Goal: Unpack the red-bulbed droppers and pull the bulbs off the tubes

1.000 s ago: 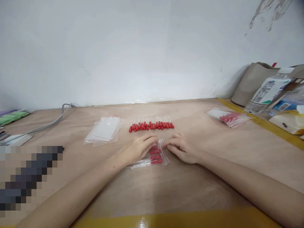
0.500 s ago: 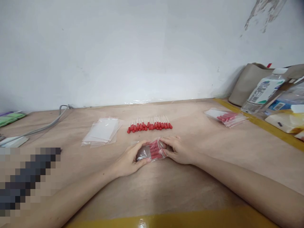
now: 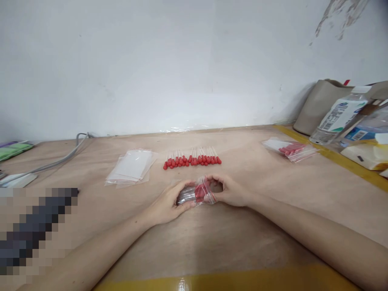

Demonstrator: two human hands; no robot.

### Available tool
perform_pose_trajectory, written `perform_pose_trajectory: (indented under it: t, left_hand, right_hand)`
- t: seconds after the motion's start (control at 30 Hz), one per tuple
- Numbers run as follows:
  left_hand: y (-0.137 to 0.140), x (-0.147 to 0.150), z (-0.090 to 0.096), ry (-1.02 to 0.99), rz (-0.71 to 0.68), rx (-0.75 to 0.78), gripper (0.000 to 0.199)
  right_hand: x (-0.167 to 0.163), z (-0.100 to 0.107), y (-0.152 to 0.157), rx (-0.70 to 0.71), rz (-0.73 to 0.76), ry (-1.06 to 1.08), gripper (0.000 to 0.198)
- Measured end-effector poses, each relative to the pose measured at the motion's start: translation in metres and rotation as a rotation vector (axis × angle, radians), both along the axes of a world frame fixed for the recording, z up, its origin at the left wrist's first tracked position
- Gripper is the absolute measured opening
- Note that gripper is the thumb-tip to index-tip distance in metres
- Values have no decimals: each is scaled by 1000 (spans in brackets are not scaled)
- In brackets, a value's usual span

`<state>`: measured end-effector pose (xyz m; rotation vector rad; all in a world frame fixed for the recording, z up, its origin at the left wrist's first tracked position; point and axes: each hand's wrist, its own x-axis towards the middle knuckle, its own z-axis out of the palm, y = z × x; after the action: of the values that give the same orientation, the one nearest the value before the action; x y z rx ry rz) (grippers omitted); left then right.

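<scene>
A clear zip-top plastic bag [image 3: 186,195] holding several red-bulbed droppers [image 3: 200,192] lies low over the table between my hands. My left hand [image 3: 168,203] closes round its left part, thumb below and fingers above, beside the clear stems. At the bag's red-striped mouth, on the right, my right hand [image 3: 229,191] pinches the plastic near the red bulbs; its fingertips are partly hidden by the bag. Just beyond my hands, loose droppers [image 3: 201,160] lie in two side-by-side groups, bulbs toward me and clear stems pointing at the wall.
A stack of flat zip-top bags [image 3: 130,166] lies to the left. Filled bags [image 3: 292,149] rest at the right, near yellow tape. A plastic bottle [image 3: 339,115] leans by a grey-beige container [image 3: 312,107] at far right. A grey cable [image 3: 65,158] runs along the left.
The red bulbs in the bag have shifted slightly right, and more of the clear stems show. My right hand's fingers have moved apart around the bag's mouth.
</scene>
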<state>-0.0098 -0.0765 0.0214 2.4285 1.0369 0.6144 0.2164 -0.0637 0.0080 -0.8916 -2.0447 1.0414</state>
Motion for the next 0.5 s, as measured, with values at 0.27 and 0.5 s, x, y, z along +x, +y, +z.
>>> perform_pose_trajectory:
  t: [0.27, 0.5]
  left_hand:
    - [0, 0, -1, 18, 13, 11, 47]
    - [-1, 0, 2, 51, -4, 23, 44]
  right_hand:
    - [-3, 3, -3, 9, -36, -80, 22]
    - [0, 7, -5, -100, 10, -52, 17]
